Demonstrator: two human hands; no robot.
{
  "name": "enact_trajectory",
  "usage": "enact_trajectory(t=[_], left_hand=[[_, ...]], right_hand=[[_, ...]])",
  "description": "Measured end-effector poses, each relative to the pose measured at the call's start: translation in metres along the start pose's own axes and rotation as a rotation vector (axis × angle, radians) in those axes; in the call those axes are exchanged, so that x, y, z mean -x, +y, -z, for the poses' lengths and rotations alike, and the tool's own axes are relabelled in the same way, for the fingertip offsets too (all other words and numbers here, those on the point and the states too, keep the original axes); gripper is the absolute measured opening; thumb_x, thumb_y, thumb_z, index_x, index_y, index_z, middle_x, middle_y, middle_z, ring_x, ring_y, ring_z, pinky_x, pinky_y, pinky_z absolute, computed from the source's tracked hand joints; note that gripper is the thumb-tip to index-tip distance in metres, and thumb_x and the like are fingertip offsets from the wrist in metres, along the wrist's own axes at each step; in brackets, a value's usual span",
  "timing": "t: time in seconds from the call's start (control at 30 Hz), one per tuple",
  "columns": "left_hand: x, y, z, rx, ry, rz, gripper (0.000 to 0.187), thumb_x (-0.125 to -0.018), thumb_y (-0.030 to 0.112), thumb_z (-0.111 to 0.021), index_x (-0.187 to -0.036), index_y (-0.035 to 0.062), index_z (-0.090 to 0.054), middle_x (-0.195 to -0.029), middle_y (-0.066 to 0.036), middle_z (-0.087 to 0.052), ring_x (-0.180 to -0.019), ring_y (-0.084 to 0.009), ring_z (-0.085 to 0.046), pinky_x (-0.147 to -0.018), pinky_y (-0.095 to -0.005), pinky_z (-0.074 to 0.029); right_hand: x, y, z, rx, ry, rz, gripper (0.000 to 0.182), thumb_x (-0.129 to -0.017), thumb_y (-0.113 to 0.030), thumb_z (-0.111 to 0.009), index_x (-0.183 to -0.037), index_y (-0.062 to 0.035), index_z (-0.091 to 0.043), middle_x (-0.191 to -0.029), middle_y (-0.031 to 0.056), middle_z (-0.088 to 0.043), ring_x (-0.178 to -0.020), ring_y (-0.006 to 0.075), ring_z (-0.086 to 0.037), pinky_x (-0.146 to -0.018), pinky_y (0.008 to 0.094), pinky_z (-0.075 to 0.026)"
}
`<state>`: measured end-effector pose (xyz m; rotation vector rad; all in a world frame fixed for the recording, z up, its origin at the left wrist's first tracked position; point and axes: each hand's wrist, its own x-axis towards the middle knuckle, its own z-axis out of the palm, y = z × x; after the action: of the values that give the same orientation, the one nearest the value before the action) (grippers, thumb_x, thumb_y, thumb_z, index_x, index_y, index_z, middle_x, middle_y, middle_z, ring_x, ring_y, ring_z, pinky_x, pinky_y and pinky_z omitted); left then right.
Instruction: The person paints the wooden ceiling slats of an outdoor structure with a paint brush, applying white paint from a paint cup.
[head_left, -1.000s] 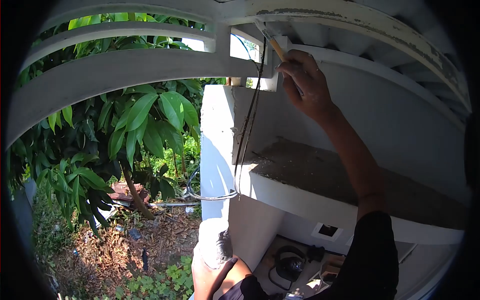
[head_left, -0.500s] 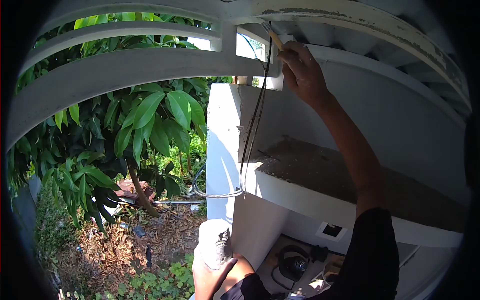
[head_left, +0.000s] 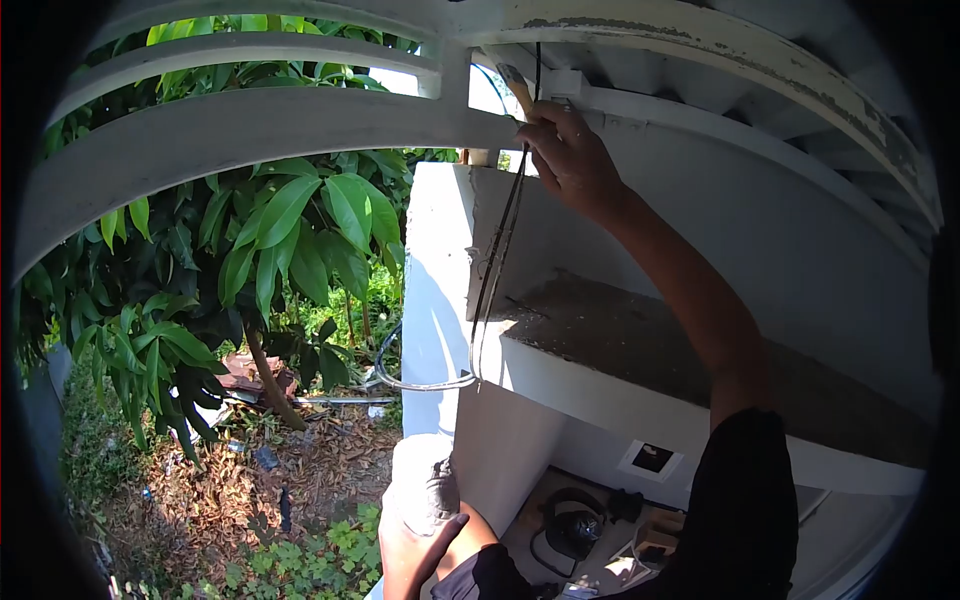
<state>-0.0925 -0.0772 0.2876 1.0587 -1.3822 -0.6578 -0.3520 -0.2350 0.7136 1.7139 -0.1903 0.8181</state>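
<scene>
At the upper centre of the frame, the right hand [head_left: 572,160] is pressing a paintbrush [head_left: 517,88] against the white concrete slat [head_left: 300,130], beside the dangling black cable [head_left: 497,250]. Judging from this, short strokes with the bristles kept off the cable would be keeping the paint tidy. The fingers are closing tightly around the wooden handle. At the bottom centre, the left hand [head_left: 415,545] is wrapping narrowly around a white paint-smeared container [head_left: 425,485], thumb lying across its front.
</scene>
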Motion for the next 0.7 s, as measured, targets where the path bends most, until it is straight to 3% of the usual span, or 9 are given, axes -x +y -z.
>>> enact_trajectory(t=[0.13, 0.2, 0.3, 0.4, 0.47, 0.7], left_hand=[[0.006, -0.002, 0.008, 0.010, 0.015, -0.020, 0.071, -0.069, 0.021, -0.094, -0.124, -0.0058, -0.056, -0.105, -0.018, -0.072, -0.095, -0.0237, -0.071, -0.086, -0.0377, -0.056], [0.008, -0.001, 0.015, 0.094, -0.024, 0.115, 0.080, -0.068, 0.026, -0.095, -0.130, -0.0055, -0.055, -0.118, -0.021, -0.067, -0.109, -0.0294, -0.067, -0.097, -0.0398, -0.052], [0.003, -0.005, 0.015, 0.106, 0.013, 0.038, 0.075, -0.069, 0.023, -0.095, -0.127, -0.0051, -0.056, -0.110, -0.019, -0.070, -0.100, -0.0256, -0.069, -0.091, -0.0386, -0.055], [0.000, 0.004, 0.017, 0.075, 0.042, -0.020, 0.071, -0.069, 0.021, -0.094, -0.124, -0.0043, -0.056, -0.104, -0.017, -0.072, -0.094, -0.0235, -0.071, -0.086, -0.0379, -0.056], [-0.003, 0.015, 0.018, 0.152, -0.016, 0.089, 0.078, -0.067, 0.025, -0.096, -0.128, -0.0056, -0.057, -0.116, -0.020, -0.068, -0.107, -0.0283, -0.067, -0.094, -0.0398, -0.053], [0.004, 0.009, 0.010, 0.110, 0.005, 0.061, 0.077, -0.068, 0.028, -0.095, -0.127, -0.0053, -0.058, -0.115, -0.021, -0.068, -0.106, -0.0306, -0.068, -0.094, -0.0402, -0.053]], right_hand=[[0.000, 0.012, 0.023, 0.038, 0.029, -0.049, 0.032, -0.083, 0.014, -0.066, -0.109, -0.0046, -0.064, -0.120, 0.0144, -0.055, -0.096, 0.0269, -0.068, -0.076, 0.0389, -0.059], [0.016, 0.014, 0.043, 0.088, 0.088, -0.066, 0.032, -0.085, 0.015, -0.063, -0.111, -0.0035, -0.064, -0.121, 0.0153, -0.053, -0.096, 0.0268, -0.067, -0.077, 0.0376, -0.058], [0.037, 0.007, 0.078, 0.117, 0.181, -0.135, 0.031, -0.081, 0.013, -0.067, -0.107, -0.0047, -0.064, -0.118, 0.0157, -0.054, -0.097, 0.0299, -0.066, -0.074, 0.0415, -0.058], [0.050, -0.008, 0.091, 0.160, 0.101, -0.124, 0.035, -0.080, 0.014, -0.067, -0.109, -0.0049, -0.064, -0.119, 0.0170, -0.051, -0.097, 0.0306, -0.065, -0.074, 0.0425, -0.058], [0.042, -0.016, 0.080, 0.101, 0.033, -0.081, 0.034, -0.080, 0.013, -0.067, -0.109, -0.0051, -0.064, -0.119, 0.0159, -0.052, -0.097, 0.0304, -0.064, -0.075, 0.0420, -0.058], [-0.010, 0.004, -0.003, 0.000, -0.083, -0.013, 0.033, -0.085, 0.011, -0.068, -0.113, -0.0039, -0.062, -0.124, 0.0144, -0.055, -0.099, 0.0298, -0.069, -0.079, 0.0391, -0.059]])
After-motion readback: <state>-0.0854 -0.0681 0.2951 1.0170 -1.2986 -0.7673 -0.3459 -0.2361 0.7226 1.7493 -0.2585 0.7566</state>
